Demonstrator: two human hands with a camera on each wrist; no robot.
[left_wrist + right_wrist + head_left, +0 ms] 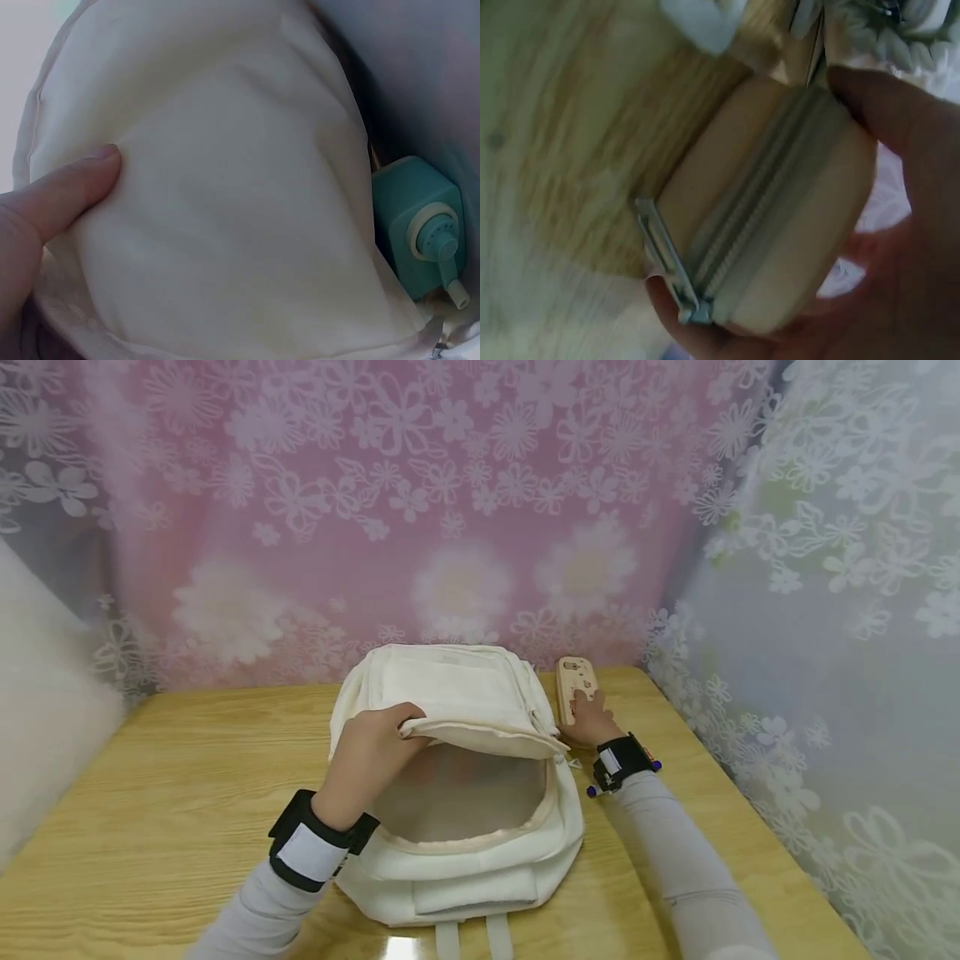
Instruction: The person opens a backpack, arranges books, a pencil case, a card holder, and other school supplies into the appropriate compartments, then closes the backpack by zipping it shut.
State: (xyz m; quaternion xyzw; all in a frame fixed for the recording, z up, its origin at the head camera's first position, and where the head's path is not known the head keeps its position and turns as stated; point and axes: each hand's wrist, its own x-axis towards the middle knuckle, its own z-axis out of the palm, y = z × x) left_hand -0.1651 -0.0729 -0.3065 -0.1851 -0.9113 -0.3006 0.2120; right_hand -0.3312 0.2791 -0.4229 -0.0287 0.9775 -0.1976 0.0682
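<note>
A white backpack (pixel 495 864) lies on the table with its main opening gaping. My left hand (pixel 371 756) pinches the edge of its opening flap (pixel 487 737) and holds it up; in the left wrist view the thumb (pixel 79 180) presses on the flap's cream lining. Inside the bag, a teal hand-crank pencil sharpener (pixel 416 232) shows at the right of that view. To the right of the backpack, my right hand (pixel 591 724) grips a cream pencil case (pixel 576 675) with small printed figures. Its zipper (pixel 754 202) and metal pull face the right wrist camera, with fingers and thumb around the case.
The wooden table (pixel 210 777) extends to both sides of the bag. Blue-tipped ends (pixel 592 792) of something show beside my right wrist, mostly hidden by it. Flowered curtains (pixel 450 527) hang close behind the table and along its right side.
</note>
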